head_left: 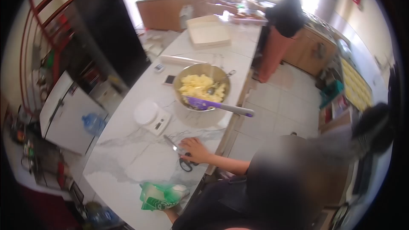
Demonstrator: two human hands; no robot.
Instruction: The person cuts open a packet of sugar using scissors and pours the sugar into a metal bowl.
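Note:
Near the table's right edge, my right hand [196, 150] lies palm down with its fingers spread, partly over the black-handled scissors [185, 165]. The scissors' blade sticks out on the far side of the fingers. Lower down, my left hand [170, 214] holds a green and white bag [155, 196] from below; most of its fingers are hidden by the bag. A white kitchen scale [159, 121] sits on the table beyond the scissors. Past it stands a metal bowl [204, 69] of yellow, lumpy contents [196, 86], with a purple and grey spatula [226, 107] across its rim.
The marble-patterned table [140, 155] also bears a phone [169, 79], a small device [159, 67], a white roll [181, 60] and an open box [208, 32]. Two people [206, 0] [286, 17] stand at the far end. A blurred dark shape covers the lower right.

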